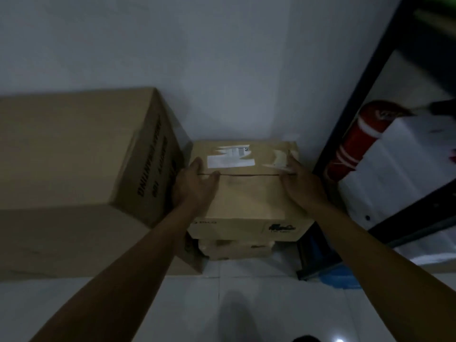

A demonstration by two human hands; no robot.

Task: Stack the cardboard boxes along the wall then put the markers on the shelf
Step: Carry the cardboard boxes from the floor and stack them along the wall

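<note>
head | left hand (195,186), right hand (299,182): fingers flat, ungripping, on top box (246,193) | label (230,157) unreadable

A pale tiled floor (259,292) carries a large cardboard box (74,169) at left and, just beside it against the wall, a short stack of smaller cardboard boxes (246,201). A black shelf frame (350,114) stands on it at right.
</note>
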